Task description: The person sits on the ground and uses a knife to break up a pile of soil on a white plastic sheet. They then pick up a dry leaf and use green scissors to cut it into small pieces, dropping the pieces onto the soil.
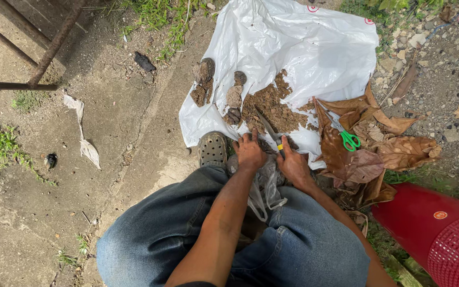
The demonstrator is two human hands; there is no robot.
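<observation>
Outdoor ground seen from above: packed, cracked dirt (pixel 107 159) with tufts of grass at the edges and loose gravel (pixel 442 58) at upper right. A rusty metal frame (pixel 43 58) crosses the upper left corner. A torn scrap of pale paper (pixel 83 139) lies on the dirt at left.

A crumpled white plastic sheet (pixel 293 48) is spread on the ground ahead of the person. On its near part sits a heap of crumbly brown soil (pixel 272 109), with several rounded, dark clods (pixel 204 70) just to its left. Large dry brown leaves (pixel 378 149), curled and brittle, lie over the sheet's right edge. Scissors (pixel 346 137) with green handles rest on the leaves. A red plastic basket (pixel 442 234) with a mesh wall lies at lower right.

The person squats in blue jeans (pixel 187 234), with one grey perforated clog (pixel 212 150) on the sheet's near edge. Both forearms reach forward and down between the knees. The left hand (pixel 249 150) is palm down at the near edge of the soil, fingers spread slightly and pressing on the sheet. The right hand (pixel 295 163) has its fingers wrapped around the handle of a knife (pixel 269 130), whose slim blade slants up and left into the soil. A thin, clear plastic bag (pixel 265 191) bunches beneath both wrists, touching the jeans.
</observation>
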